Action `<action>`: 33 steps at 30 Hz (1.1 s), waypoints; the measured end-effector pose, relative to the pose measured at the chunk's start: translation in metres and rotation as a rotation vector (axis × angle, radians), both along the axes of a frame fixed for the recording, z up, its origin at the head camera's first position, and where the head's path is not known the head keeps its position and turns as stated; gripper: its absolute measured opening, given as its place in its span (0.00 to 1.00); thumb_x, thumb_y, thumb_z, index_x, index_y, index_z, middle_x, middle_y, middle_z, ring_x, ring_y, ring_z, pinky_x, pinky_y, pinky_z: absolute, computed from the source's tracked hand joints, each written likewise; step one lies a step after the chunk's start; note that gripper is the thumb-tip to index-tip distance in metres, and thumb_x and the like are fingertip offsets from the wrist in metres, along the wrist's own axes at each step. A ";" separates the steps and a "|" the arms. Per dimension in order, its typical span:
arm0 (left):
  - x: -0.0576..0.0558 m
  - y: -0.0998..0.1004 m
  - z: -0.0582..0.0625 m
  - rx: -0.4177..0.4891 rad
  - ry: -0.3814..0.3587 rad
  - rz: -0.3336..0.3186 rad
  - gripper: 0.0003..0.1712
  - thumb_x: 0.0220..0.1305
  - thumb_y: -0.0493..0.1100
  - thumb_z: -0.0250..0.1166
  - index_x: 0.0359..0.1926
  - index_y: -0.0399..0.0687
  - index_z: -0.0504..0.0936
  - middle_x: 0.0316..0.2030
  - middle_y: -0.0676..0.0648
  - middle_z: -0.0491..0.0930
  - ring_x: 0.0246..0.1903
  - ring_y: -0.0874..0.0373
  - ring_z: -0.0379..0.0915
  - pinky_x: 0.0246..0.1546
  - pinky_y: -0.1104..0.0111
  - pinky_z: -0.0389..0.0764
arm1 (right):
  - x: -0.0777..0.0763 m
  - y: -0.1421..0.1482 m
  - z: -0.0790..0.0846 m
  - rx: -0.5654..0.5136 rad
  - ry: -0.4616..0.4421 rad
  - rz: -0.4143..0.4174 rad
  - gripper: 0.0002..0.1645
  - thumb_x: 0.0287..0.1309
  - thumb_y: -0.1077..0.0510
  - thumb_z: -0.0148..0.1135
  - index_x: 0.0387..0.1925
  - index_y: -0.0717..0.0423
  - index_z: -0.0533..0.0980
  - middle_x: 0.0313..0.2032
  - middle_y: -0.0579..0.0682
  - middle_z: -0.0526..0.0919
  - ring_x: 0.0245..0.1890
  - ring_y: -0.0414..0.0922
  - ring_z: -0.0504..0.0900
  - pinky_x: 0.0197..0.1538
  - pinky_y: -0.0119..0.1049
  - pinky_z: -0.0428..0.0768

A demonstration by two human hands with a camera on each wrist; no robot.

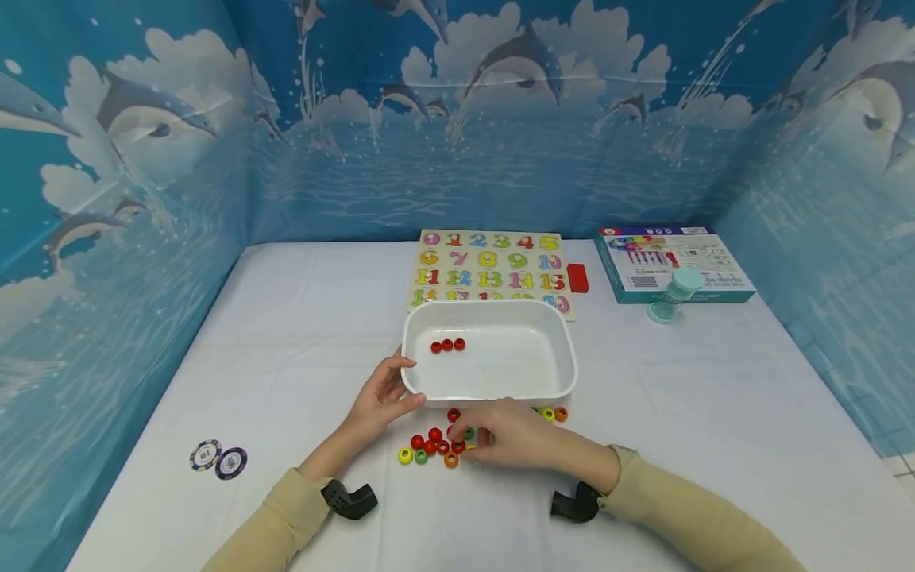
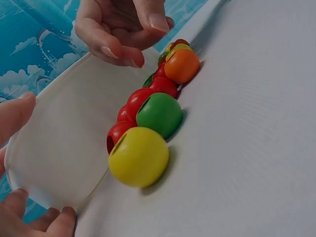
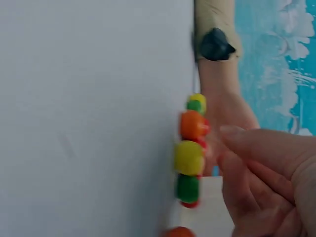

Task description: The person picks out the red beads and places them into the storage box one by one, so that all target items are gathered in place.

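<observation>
A white plastic tray [image 1: 511, 353] has three red beads [image 1: 447, 345] in a short row at its left. My left hand [image 1: 382, 397] grips the tray's front left corner, thumb along the front wall and fingers at the left side. Loose red beads [image 1: 430, 447] lie in front of the tray, among yellow [image 2: 138, 157], green [image 2: 159, 116] and orange beads [image 1: 451, 460]. Over this pile hovers my right hand [image 1: 511, 435], fingers bent and thumb apart from them. No bead shows between its fingertips in the wrist views. It hides part of the pile in the head view.
Behind the tray lies a number board [image 1: 489, 260], with a red block [image 1: 577, 278] beside it. A flat box [image 1: 679, 262] and a pale green hourglass-shaped object [image 1: 674, 295] are at the back right. Two poker chips [image 1: 218, 459] lie far left. Dolphin-printed cloth [image 1: 457, 159] surrounds the table.
</observation>
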State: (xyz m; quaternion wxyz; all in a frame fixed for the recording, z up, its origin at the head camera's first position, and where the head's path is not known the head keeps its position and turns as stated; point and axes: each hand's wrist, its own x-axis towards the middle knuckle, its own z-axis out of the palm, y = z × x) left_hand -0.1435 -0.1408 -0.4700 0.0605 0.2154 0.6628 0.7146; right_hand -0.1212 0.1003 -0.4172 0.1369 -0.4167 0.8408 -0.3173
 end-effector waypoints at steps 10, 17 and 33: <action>-0.001 0.000 -0.001 -0.013 0.002 0.004 0.32 0.52 0.33 0.65 0.55 0.31 0.59 0.68 0.46 0.41 0.66 0.51 0.39 0.60 0.62 0.58 | 0.006 -0.004 -0.026 -0.002 0.194 -0.136 0.14 0.45 0.48 0.67 0.38 0.41 0.78 0.29 0.32 0.77 0.16 0.28 0.65 0.21 0.21 0.68; -0.001 0.000 -0.001 -0.001 0.002 -0.004 0.32 0.53 0.33 0.64 0.55 0.31 0.59 0.68 0.45 0.40 0.65 0.48 0.41 0.59 0.62 0.60 | 0.007 -0.004 -0.027 0.005 0.219 -0.152 0.14 0.45 0.48 0.67 0.37 0.40 0.79 0.29 0.32 0.77 0.15 0.28 0.65 0.20 0.21 0.67; 0.000 0.000 -0.002 0.014 -0.006 -0.010 0.32 0.53 0.33 0.64 0.55 0.31 0.59 0.68 0.44 0.40 0.65 0.46 0.42 0.57 0.63 0.62 | -0.028 0.019 0.077 -0.175 0.311 -0.059 0.18 0.46 0.53 0.68 0.42 0.44 0.77 0.37 0.35 0.79 0.23 0.29 0.71 0.22 0.24 0.73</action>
